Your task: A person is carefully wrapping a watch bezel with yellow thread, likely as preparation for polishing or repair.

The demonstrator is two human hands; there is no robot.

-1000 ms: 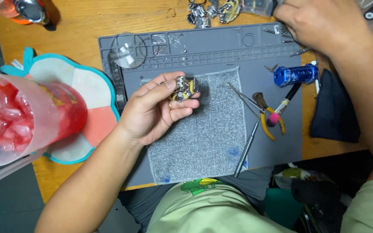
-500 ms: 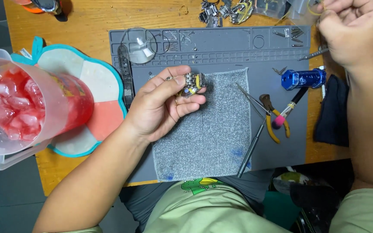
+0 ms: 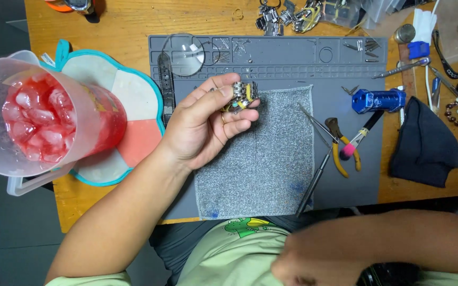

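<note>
Steel watch bracelet (image 3: 239, 97), bunched links with a yellow bit showing, pinched in left hand (image 3: 208, 124) between thumb and fingertips. Held above grey silicone work mat (image 3: 340, 180), over far left corner of woven grey cloth (image 3: 263, 159) lying on mat. Left hand clamped on bracelet, palm turned up.

Right hand (image 3: 314, 265) low at near edge of bench, against lap, blurred; looks curled into a fist, though whether closed on anything cannot be told. Hands well apart.

Round magnifier lens (image 3: 185, 54) on mat's far left part, dark watch strap (image 3: 165, 85) just beside it. Right of cloth: long tweezers (image 3: 316, 172), yellow-handled pliers (image 3: 340, 148), pink-tipped tool (image 3: 359, 137), blue metal cylinder tool (image 3: 378, 99). Dark cloth pouch (image 3: 425, 145) toward right edge of bench. More metal links (image 3: 287, 16) heaped at far edge of wooden bench (image 3: 128, 21). Clear pitcher of red drink and ice (image 3: 43, 119) on flower-shaped coaster (image 3: 128, 132) near left edge.

Handling, as judged: bracelet likely dense for its size, floppy at every joint, polished and slippery. Loose end apt to swing or slide out. Best hold across link edges near the clasp, rest gathered in palm. Pins small, easily lost off cloth.
</note>
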